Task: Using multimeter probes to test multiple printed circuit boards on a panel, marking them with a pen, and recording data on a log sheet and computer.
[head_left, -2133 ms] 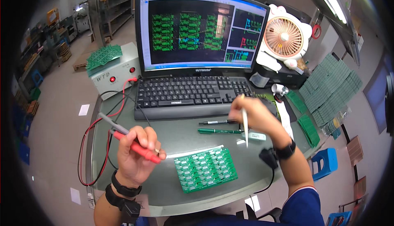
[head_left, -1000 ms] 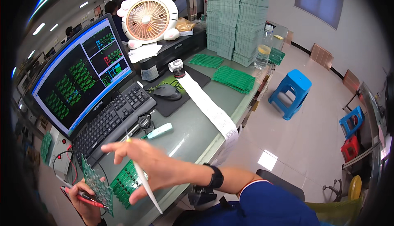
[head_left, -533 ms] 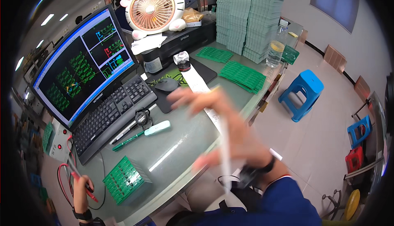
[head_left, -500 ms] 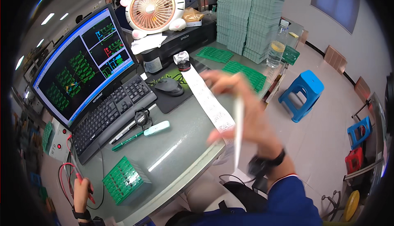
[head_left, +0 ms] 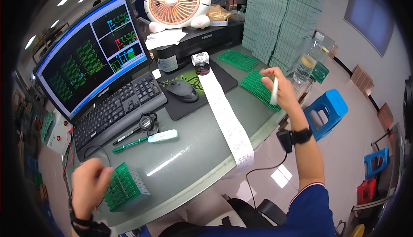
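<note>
My right hand [head_left: 282, 92] is at the right side of the desk, its fingers closed on a thin white strip-like piece [head_left: 274, 91] seen nearly edge-on; its kind cannot be made out. Just left of that hand, partly behind it, lie green circuit boards [head_left: 254, 84], with more green circuit boards [head_left: 237, 60] farther back. At the lower left my left hand [head_left: 90, 183] hovers close beside a block of stacked green circuit boards [head_left: 124, 187]. Motion smears its fingers, and whether they hold anything is hidden.
A paper strip [head_left: 228, 123] hangs over the desk's front edge. A keyboard [head_left: 120, 108], mouse [head_left: 183, 90], green pen [head_left: 130, 145] and monitor [head_left: 92, 54] stand left. At the back are a fan [head_left: 172, 1], tall board stacks [head_left: 282, 21] and a bottle [head_left: 306, 65]. A blue stool [head_left: 327, 110] stands right.
My right hand has moved away and to the right with the white piece, toward the green boards. My left hand, earlier around a red test probe, has come up beside the stacked boards.
</note>
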A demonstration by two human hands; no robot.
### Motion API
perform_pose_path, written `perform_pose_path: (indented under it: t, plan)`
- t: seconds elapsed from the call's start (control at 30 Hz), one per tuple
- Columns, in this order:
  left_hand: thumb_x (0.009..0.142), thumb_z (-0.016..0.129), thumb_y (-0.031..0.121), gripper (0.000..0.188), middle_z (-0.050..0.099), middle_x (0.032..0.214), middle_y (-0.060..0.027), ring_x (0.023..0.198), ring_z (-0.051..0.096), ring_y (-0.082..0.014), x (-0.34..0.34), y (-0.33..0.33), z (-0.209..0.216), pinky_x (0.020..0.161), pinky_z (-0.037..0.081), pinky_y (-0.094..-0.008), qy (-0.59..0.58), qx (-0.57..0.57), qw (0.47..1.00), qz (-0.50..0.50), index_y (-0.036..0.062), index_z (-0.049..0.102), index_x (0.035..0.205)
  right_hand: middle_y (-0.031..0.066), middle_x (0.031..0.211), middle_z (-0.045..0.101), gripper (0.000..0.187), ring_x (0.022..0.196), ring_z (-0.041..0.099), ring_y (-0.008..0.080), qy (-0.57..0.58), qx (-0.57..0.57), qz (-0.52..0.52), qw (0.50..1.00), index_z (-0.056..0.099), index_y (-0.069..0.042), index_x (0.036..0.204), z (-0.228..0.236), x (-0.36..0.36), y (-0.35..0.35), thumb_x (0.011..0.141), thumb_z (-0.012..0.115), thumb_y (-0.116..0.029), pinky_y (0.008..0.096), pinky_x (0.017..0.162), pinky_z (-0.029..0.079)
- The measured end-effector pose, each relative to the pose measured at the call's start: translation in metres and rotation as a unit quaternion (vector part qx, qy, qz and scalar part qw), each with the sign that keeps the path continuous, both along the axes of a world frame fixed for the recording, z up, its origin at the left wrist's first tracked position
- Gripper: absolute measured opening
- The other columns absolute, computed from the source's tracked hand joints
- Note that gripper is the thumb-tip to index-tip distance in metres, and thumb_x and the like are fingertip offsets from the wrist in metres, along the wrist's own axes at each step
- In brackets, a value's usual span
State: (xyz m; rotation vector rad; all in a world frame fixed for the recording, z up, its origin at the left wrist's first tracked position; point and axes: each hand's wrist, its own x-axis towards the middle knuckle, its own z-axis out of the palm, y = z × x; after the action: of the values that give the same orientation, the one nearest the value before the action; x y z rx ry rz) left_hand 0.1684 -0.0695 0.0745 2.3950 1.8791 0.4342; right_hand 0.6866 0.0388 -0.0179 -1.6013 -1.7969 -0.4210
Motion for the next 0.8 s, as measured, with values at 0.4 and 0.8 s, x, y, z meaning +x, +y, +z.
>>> perform_pose_path:
  t: [0.4, 0.8]
  plan:
    - [0.090, 0.043, 0.063, 0.069, 0.040, 0.141, -0.0262, 0.136, 0.032, -0.0420, 0.220, 0.060, -0.089, 0.113, 0.020, -0.0543, 0.086, -0.017, 0.919, -0.385, 0.0112, 0.049, 0.136, 0.0005, 0.094, 0.062, 0.024, 0.088, 0.056, 0.0072, 0.429, -0.343, 0.369, 0.750, 0.060, -0.002, 0.106, -0.009, -0.047, -0.039, 0.089, 0.066, -0.017, 0.0229, 0.078, 0.045]
    - [0.084, 0.049, 0.068, 0.072, 0.042, 0.139, -0.0264, 0.135, 0.033, -0.0438, 0.219, 0.067, -0.089, 0.113, 0.023, -0.0542, 0.056, -0.020, 0.912, -0.405, 0.0148, 0.053, 0.133, 0.0002, 0.076, 0.061, 0.016, 0.069, 0.054, 0.0073, 0.322, -0.342, 0.340, 0.815, 0.060, -0.004, 0.086, -0.014, -0.047, -0.025, 0.085, 0.068, -0.018, 0.0235, 0.061, 0.043]
